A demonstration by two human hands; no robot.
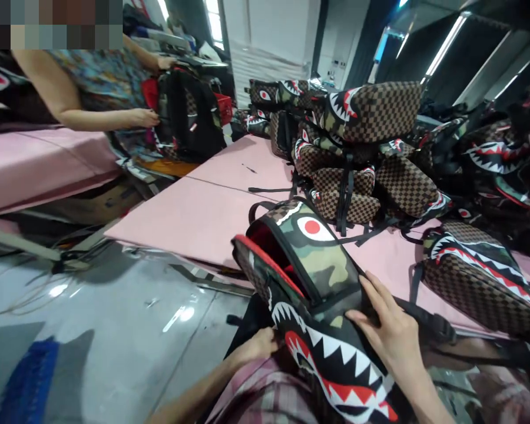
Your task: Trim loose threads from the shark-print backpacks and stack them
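Here's the shark-face backpack [327,265], tilted across the person's lap, its upper end reaching over the edge of the pink worktop [181,206]. The main opening gapes, red lining showing inside, with a white-rimmed red eye on the camouflage panel and a row of white teeth running down the front. On comes the right hand [393,324], laid over the bag's right side, thumb and fingers spread partly open, the thumb near the camouflage panel and the fingers along the dark edge. Down at the left, the left hand [262,343] is at the bag's lower side, its fingers mostly hidden, so how far they are closed or what they grip I cannot tell. Beyond the bag, a heap of checkered shark bags [371,115] crowds the far part of the worktop, straps trailing, and another checkered bag [477,277] lies to the right. Over at the upper left, a person in a patterned top [101,82] has both hands at a black backpack [194,118], near a red basket [224,108].
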